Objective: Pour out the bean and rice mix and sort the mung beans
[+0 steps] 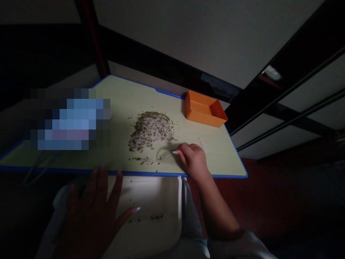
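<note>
A heap of green beans mixed with white grains (151,130) lies in the middle of a pale table with a blue edge (215,169). My right hand (192,158) rests on the table near its front edge, fingers curled and pressed on the surface beside a few stray beans (140,160). What it holds, if anything, I cannot make out. My left hand (94,208) hovers below the table edge with fingers spread, over a white tray (161,201) on my lap that holds a few beans.
An orange rectangular box (205,109) stands empty at the table's far right corner. A blurred blue patch (70,120) covers the table's left part. Dark frame bars run behind and to the right of the table.
</note>
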Action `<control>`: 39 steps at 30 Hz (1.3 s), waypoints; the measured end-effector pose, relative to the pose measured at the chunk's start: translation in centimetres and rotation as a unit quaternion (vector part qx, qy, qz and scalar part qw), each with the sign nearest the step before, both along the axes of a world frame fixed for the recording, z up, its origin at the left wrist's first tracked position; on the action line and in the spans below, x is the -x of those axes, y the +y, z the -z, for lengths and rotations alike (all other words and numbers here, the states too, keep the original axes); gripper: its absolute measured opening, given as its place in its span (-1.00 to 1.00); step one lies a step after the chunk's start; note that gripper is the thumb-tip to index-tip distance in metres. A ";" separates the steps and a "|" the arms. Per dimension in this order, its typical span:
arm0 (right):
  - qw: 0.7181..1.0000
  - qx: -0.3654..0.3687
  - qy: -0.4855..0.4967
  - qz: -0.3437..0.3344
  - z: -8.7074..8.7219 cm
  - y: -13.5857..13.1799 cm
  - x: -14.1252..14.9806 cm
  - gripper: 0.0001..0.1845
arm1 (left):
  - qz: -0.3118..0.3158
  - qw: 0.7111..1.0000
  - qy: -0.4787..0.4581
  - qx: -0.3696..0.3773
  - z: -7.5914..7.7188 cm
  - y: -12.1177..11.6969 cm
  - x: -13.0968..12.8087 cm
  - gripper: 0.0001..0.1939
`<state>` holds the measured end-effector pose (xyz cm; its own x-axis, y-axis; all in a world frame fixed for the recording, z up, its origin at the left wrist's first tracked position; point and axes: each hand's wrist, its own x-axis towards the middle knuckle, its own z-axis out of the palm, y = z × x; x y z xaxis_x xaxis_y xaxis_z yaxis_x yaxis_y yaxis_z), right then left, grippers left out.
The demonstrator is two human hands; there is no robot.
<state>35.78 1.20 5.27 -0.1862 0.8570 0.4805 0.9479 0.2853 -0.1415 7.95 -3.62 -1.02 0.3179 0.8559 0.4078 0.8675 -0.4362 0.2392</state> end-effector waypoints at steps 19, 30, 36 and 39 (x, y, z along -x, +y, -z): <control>0.997 0.050 -0.027 -0.053 -0.3 0.0 0.8 -0.51 | 0.000 1.000 -0.003 0.006 0.1 0.1 0.0 -0.06; 0.992 0.075 0.012 -0.096 -0.2 0.0 0.5 -0.53 | -0.001 1.000 0.002 -0.006 0.1 0.0 -0.1 -0.07; 0.988 0.067 0.047 -0.130 -0.3 -0.1 0.3 -0.54 | -0.004 1.000 -0.003 -0.001 -0.1 -0.1 -0.3 -0.06; 0.986 0.063 0.068 -0.139 -0.4 -0.2 0.2 -0.56 | -0.006 1.000 -0.004 0.001 -0.1 -0.1 -0.3 -0.07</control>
